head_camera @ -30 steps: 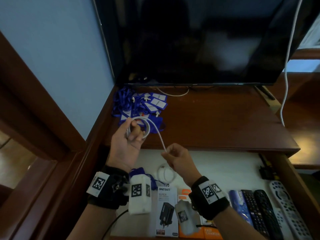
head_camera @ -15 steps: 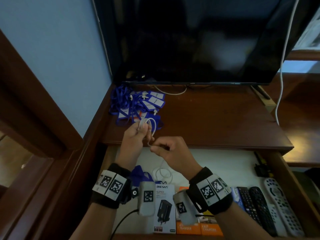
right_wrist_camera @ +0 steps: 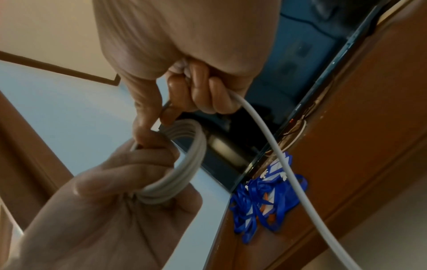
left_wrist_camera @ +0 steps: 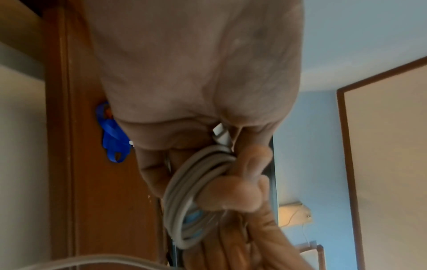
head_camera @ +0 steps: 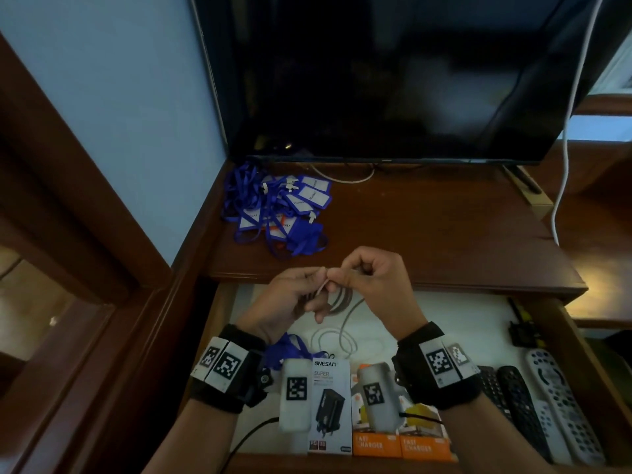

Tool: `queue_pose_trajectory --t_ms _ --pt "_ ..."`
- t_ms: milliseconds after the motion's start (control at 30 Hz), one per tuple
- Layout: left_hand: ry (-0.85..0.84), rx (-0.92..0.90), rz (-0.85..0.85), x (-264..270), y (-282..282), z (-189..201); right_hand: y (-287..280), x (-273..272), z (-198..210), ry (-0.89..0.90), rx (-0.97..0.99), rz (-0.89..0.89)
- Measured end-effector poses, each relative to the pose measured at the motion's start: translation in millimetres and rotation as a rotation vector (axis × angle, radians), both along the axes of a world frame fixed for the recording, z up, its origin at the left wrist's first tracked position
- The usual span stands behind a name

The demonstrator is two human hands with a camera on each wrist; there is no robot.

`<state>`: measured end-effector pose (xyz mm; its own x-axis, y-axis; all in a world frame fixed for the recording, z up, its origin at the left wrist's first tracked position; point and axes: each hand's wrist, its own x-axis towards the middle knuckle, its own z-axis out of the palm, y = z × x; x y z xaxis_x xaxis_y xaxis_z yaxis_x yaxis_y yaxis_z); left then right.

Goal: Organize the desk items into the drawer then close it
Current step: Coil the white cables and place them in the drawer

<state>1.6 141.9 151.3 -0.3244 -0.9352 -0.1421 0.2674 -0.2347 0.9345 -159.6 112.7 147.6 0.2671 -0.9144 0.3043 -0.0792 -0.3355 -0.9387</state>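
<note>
Both hands meet above the open drawer (head_camera: 578, 340), winding a white cable (head_camera: 342, 297) into a small coil. My left hand (head_camera: 290, 299) grips the coil (left_wrist_camera: 184, 191) between thumb and fingers, its plug end showing at the palm. My right hand (head_camera: 369, 278) pinches the loose strand (right_wrist_camera: 258, 124), which trails down into the drawer where more of it lies in loops (head_camera: 333, 340). A heap of blue lanyards with badge holders (head_camera: 277, 210) lies on the desk top at the back left.
The drawer holds charger boxes (head_camera: 330, 405) at the front, orange boxes (head_camera: 400, 446), several remotes (head_camera: 533, 405) at the right, a blue lanyard (head_camera: 290, 350) and a dark object (head_camera: 521, 331). A dark TV (head_camera: 393, 77) stands at the desk's back, a white cord (head_camera: 564, 148) hanging right.
The hands have come together and dropped lower, from over the desk edge to above the drawer. The coil in the left hand has gained turns and the free strand is shorter.
</note>
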Motion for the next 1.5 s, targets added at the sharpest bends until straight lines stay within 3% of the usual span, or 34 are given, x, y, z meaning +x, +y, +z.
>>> queue_pose_trajectory --t_ms 267,400,533,633,833,1000,1333,1500 --pt "0.067 0.018 0.104 8 -1 -3 6 3 -30 -0.176 0.201 -0.046" --pt "0.249 0.06 0.284 19 -3 -1 7 -1 -44 -0.295 0.404 0.013" --pt "0.459 0.047 0.421 31 -5 5 5 -1 -49 -0.2 0.446 0.011" --pt "0.524 0.015 0.502 38 -6 8 4 3 -51 -0.07 0.371 -0.038" --pt "0.271 -0.086 0.643 36 -5 3 7 20 -43 0.245 0.127 0.006" --pt "-0.075 -0.073 0.689 31 -5 0 6 32 -32 0.387 0.02 0.14" --pt "-0.258 -0.112 0.583 25 -1 -17 13 38 -18 0.257 -0.021 0.233" --pt "-0.387 -0.092 0.396 27 1 -19 11 33 -15 0.192 -0.001 0.208"
